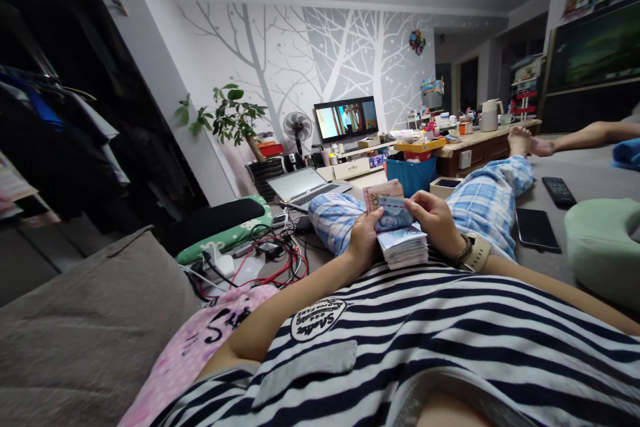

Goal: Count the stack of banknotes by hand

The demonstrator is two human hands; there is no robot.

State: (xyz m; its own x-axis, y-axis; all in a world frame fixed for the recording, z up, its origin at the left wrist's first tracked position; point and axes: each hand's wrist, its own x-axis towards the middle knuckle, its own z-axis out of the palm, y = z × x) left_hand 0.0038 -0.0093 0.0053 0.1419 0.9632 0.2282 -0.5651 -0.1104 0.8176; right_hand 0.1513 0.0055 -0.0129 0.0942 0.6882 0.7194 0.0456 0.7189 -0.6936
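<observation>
My left hand (364, 235) is closed on a few banknotes (394, 212), held upright and slightly fanned. The front note is bluish and a pinkish one marked 20 shows behind it. My right hand (431, 219) pinches the right edge of the same notes; a watch (475, 252) is on that wrist. Just below the hands, a thick stack of banknotes (403, 248) rests on my lap against the striped shirt (440, 320). Its top note is bluish. Some fingertips are hidden behind the notes.
A laptop (306, 188) stands open beyond my left knee, with tangled cables (285, 257) nearer. On the right lie a remote control (559, 192), a phone (537, 229) and a green neck pillow (603, 247). Another person's bare leg (590, 135) reaches in at the right.
</observation>
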